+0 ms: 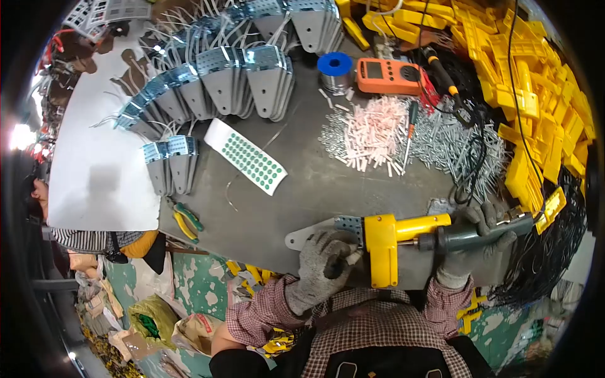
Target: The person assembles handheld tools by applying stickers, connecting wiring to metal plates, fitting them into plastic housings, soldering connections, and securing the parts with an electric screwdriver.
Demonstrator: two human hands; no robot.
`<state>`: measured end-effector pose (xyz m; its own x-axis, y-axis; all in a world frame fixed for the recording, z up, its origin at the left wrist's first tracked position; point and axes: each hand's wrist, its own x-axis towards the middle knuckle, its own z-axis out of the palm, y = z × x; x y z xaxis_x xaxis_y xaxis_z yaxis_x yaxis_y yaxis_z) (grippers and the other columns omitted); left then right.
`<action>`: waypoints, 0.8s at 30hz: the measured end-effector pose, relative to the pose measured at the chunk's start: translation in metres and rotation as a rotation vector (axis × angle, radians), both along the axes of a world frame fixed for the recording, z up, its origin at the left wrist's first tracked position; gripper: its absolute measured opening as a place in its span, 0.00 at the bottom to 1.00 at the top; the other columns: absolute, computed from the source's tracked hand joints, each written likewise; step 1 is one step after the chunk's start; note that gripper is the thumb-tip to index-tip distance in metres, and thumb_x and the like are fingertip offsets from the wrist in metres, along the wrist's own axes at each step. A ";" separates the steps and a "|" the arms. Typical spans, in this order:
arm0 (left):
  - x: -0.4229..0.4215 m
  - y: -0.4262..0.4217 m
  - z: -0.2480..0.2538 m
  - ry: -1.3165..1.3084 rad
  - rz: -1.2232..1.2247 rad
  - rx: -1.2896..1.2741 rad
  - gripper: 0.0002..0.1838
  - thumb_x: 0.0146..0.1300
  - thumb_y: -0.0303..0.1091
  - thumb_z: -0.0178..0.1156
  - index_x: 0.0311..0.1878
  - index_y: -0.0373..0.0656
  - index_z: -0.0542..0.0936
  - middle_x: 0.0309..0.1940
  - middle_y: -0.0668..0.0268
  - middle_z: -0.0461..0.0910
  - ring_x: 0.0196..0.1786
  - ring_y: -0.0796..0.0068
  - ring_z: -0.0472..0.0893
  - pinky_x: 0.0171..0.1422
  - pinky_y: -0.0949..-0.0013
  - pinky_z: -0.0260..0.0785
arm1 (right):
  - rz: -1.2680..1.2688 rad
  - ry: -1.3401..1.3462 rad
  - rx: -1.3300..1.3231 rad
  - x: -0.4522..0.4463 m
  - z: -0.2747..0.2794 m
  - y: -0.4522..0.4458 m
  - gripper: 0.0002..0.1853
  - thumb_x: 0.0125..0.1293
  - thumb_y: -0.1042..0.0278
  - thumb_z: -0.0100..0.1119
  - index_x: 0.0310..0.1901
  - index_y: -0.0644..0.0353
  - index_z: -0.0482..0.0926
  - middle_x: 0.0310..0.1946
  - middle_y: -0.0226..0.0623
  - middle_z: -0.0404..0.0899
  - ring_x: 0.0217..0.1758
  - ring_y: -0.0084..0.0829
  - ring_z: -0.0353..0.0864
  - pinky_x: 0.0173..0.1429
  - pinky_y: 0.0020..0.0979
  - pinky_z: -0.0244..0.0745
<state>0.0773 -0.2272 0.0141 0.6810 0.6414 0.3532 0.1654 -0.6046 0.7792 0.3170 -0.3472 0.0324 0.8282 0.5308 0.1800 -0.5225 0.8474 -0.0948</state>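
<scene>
My left hand (324, 261), in a grey glove, is closed at the joint between a flat grey metal plate (305, 234) and a yellow plastic housing (380, 252). A perforated bluish strip (348, 225) shows at the plate's end, against the housing. My right hand (482, 222), also gloved, wraps around a dark electric screwdriver (457, 237). The screwdriver lies level, its bit pointing left and reaching the housing's right side below the yellow handle. Whether a screw sits at the tip I cannot tell.
Stacked grey plates (270, 82) with blue ends stand at the back left. Nearby are a sticker sheet (246, 155), pliers (184, 220), solder spool (334, 72), orange multimeter (389, 76), pink sleeves (376, 133) and screws (463, 148). Yellow housings (523, 101) pile up right; a cable hangs there.
</scene>
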 end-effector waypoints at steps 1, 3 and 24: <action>0.001 0.001 0.002 0.012 -0.006 0.019 0.11 0.51 0.26 0.71 0.36 0.42 0.79 0.42 0.58 0.83 0.44 0.53 0.82 0.49 0.53 0.72 | 0.014 -0.013 0.017 0.001 -0.001 0.000 0.21 0.67 0.58 0.69 0.47 0.60 0.69 0.33 0.32 0.69 0.32 0.25 0.76 0.54 0.34 0.69; -0.001 0.001 0.000 0.019 -0.023 0.034 0.12 0.52 0.25 0.71 0.38 0.42 0.78 0.43 0.57 0.83 0.45 0.51 0.82 0.50 0.52 0.72 | 0.032 -0.045 0.026 0.002 -0.003 0.000 0.21 0.67 0.57 0.69 0.47 0.60 0.69 0.33 0.32 0.69 0.34 0.25 0.77 0.54 0.34 0.69; -0.006 0.018 0.011 0.159 -0.193 0.208 0.21 0.50 0.24 0.69 0.50 0.43 0.81 0.53 0.57 0.80 0.49 0.54 0.82 0.51 0.54 0.75 | 0.028 -0.104 -0.042 0.001 -0.004 -0.005 0.31 0.71 0.55 0.63 0.67 0.63 0.63 0.48 0.41 0.76 0.39 0.26 0.77 0.61 0.37 0.69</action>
